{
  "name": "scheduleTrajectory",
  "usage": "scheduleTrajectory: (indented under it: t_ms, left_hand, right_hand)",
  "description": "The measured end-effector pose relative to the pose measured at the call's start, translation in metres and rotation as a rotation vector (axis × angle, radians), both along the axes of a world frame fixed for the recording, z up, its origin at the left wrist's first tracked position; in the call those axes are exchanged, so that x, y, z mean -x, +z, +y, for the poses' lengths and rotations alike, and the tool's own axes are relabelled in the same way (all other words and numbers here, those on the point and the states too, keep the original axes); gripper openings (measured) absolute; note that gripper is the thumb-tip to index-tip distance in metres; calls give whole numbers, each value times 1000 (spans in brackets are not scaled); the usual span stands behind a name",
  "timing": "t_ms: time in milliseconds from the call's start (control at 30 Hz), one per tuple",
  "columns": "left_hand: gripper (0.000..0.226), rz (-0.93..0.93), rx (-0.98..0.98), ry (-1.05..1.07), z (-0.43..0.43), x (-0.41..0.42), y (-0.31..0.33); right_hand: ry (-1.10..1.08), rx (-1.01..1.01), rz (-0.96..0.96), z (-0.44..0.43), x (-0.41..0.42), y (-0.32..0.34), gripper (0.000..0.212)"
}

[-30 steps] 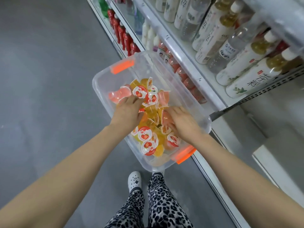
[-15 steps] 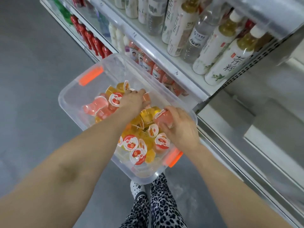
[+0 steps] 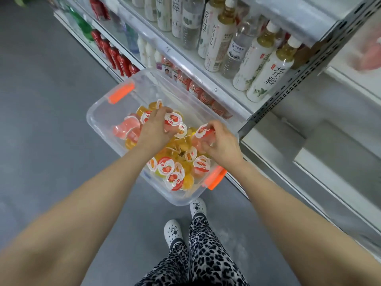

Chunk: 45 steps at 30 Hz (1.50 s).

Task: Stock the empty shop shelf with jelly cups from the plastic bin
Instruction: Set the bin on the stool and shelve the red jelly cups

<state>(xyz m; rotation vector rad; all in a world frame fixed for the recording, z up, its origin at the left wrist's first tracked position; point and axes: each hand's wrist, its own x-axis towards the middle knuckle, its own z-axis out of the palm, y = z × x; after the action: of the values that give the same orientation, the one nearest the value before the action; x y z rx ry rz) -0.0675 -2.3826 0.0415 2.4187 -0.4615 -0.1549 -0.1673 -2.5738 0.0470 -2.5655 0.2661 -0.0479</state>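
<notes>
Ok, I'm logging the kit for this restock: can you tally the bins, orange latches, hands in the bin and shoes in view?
plastic bin: 1
orange latches: 2
hands in the bin: 2, the left hand and the right hand, each gripping a jelly cup
white shoes: 2
Total: 7

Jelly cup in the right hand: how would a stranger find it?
Start at the clear bin with orange handles, in front of the drink shelves. At its shelf side the right hand grips one pink cup with a red-and-white lid. The cups beside it lie loose and are mostly orange.
</notes>
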Motion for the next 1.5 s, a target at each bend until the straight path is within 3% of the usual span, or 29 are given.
scheduleTrajectory:
  t_ms: [167,400,900,1200,1500]
  left_hand:
    - [61,-35,-2,-20,11,26,30]
    - [62,-98,57,-165,-14,64,72]
    - [62,-226,73,-575,-192,112,152]
    - [59,-360,136,-581,-325,111,202]
    - [57,-413,96,-452,-425,86,215]
  right_hand:
    - [-50,-53,-41,-4,27,25,40]
    - [-118,-22,-246,-25,74,76,33]
    - [-447,67,-520,-191,154,188,29]
    - [-612,-12,-453,-327,140,228,26]
    - [-543,-6,-360,-422,77,219,29]
